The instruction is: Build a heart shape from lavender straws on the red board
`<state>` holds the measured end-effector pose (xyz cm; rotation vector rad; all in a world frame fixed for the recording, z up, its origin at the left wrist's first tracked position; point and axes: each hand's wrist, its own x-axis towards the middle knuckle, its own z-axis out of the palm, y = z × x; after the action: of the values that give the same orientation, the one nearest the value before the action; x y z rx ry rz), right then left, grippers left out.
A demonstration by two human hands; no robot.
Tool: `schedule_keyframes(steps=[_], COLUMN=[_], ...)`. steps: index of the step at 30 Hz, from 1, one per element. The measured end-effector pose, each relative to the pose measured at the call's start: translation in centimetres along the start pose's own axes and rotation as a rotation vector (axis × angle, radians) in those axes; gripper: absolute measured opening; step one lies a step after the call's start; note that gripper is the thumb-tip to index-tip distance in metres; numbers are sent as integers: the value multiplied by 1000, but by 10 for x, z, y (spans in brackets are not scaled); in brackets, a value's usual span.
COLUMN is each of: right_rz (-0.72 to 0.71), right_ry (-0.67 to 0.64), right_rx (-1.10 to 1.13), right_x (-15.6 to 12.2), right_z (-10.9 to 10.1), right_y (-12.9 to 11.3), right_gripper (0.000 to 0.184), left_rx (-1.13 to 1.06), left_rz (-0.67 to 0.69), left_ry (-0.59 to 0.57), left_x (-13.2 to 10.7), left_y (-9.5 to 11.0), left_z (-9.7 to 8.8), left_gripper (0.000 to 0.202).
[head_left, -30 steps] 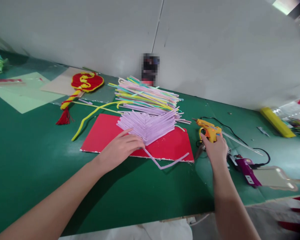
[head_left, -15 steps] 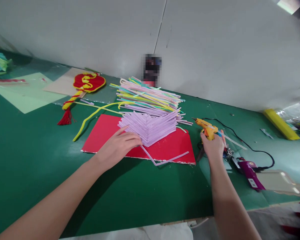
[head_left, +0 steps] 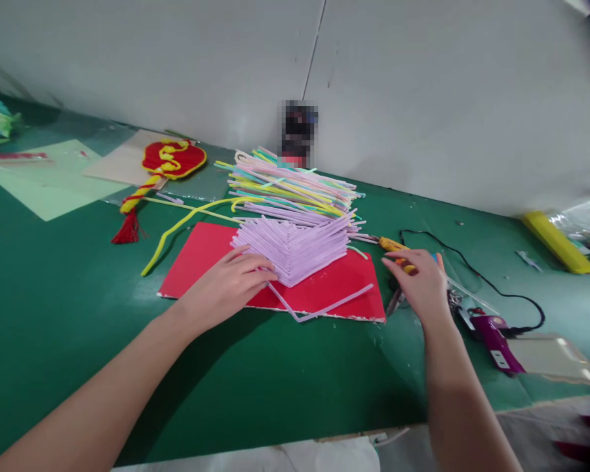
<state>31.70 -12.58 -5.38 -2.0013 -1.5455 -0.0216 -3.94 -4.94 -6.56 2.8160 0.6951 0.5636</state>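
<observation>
My left hand (head_left: 236, 278) is closed in a pinch on one end of a lilac pipe cleaner (head_left: 334, 303) bent into a V. Its bend lies at the front edge of a red board (head_left: 189, 259). Touching my left fingers is a panel of lilac pipe cleaners (head_left: 319, 252), laid side by side in a chevron on the board. My right hand (head_left: 423, 282) is over the yellow hot glue gun (head_left: 389, 244), thumb and fingers apart, holding nothing. The hand hides most of the gun, which rests on the table. Part of a pair of scissors (head_left: 396, 301) shows beneath.
Behind the panel lies a heap of coloured pipe cleaners (head_left: 295, 183). A red and yellow fan (head_left: 174, 159) with a tassel is at the left. A black cord (head_left: 491, 294) runs to the right, near a purple object (head_left: 496, 344). A grey wall (head_left: 177, 65) closes the back.
My right hand has let go of the glue gun, which now sits lower on the table, and its fingers have spread. The left hand has shifted slightly left with the bent pipe cleaner.
</observation>
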Motion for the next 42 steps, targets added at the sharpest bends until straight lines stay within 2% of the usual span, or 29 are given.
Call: schedule_keyframes(steps=[2, 6, 11, 17, 21, 27, 31, 34, 39, 42], right_rz=[-138, -258, -384, -424, -444, -454, -531, -588, -611, -610], right_ry=[-250, -482, -640, -753, -758, -685, -588, -521, -491, -468], right_rx=[210, 376, 341, 337, 334, 339, 335, 289, 265, 279], right_x=[0, -8, -15, -13, -10, -1, 6, 7, 5, 3], right_z=[1, 7, 15, 20, 22, 30, 38, 43, 46, 45], right_y=[-13, -34, -40, -42, -50, -58, -62, -65, -66, -66], right_gripper=[26, 22, 21, 19, 19, 19, 19, 21, 23, 23], left_rx=[-39, -121, -176, -189, -196, -153, -118, -87, -54, -96], left_rz=[-29, -68, -10, 25, 21, -9, -63, -127, -221, -228], left_ry=[36, 45, -32, -75, -59, -39, -34, 21, 119, 92], left_x=[3, 7, 8, 8, 9, 7, 5, 6, 11, 13], left_y=[7, 25, 39, 42, 45, 41, 33, 30, 32, 33], left_z=[2, 9, 16, 24, 26, 21, 21, 23, 26, 27], left_gripper=[24, 21, 19, 17, 20, 23, 20, 18, 18, 21])
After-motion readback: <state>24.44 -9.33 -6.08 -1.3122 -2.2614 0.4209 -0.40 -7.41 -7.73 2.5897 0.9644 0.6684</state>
